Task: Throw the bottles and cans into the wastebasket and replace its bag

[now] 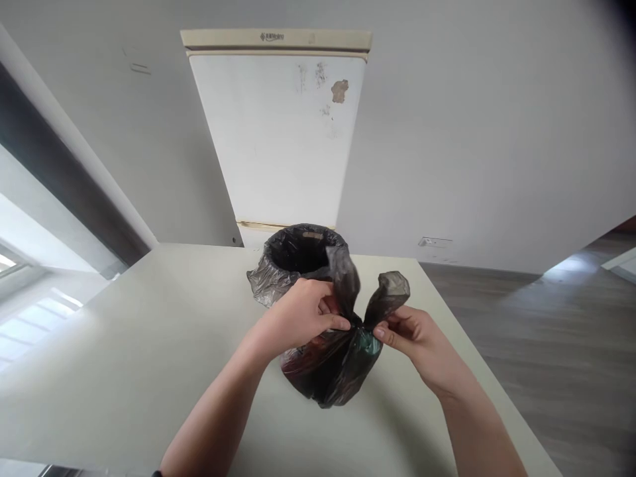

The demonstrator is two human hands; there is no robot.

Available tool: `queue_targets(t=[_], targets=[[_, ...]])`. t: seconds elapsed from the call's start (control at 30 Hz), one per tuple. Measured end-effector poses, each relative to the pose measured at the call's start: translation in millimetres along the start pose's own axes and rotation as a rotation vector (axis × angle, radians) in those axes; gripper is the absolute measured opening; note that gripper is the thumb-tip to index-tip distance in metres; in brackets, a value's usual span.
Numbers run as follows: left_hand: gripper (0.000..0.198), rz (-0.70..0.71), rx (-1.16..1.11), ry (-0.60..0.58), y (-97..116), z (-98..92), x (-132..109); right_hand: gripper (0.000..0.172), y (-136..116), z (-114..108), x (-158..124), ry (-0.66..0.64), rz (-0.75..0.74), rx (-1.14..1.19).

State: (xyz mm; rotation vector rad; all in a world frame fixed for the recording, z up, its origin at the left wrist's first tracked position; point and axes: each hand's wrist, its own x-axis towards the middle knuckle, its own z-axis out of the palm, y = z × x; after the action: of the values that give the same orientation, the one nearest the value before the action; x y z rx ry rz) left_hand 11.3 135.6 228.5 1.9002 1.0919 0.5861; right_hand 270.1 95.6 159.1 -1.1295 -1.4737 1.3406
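Observation:
A filled dark plastic garbage bag sits on the white table in front of me. Its two top ends stick up from the gathered neck. My left hand is closed around the left end of the bag at the neck. My right hand pinches the right end just beside it. Both hands meet at the bag's gathered neck. Behind the bag stands a small bin lined with another dark bag, its mouth open.
An old white fridge stands against the grey wall behind the table. The table's right edge drops to a wooden floor. A window lies to the left.

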Motion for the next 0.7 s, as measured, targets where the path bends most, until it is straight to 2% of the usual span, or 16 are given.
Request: queue_targets(t=[0.17, 0.33, 0.7], targets=[[0.026, 0.06, 0.159, -0.108, 4, -11.2, -7, 0.027, -3, -11, -8, 0.029, 0.01, -0.098], [0.01, 0.067, 0.134, -0.058, 6, -9.7, -8, 0.03, -6, -10, -8, 0.016, -0.015, -0.159], [0.009, 0.067, 0.15, -0.027, 8, -7.7, -8, 0.033, -11, -6, -6, 0.013, -0.041, -0.193]])
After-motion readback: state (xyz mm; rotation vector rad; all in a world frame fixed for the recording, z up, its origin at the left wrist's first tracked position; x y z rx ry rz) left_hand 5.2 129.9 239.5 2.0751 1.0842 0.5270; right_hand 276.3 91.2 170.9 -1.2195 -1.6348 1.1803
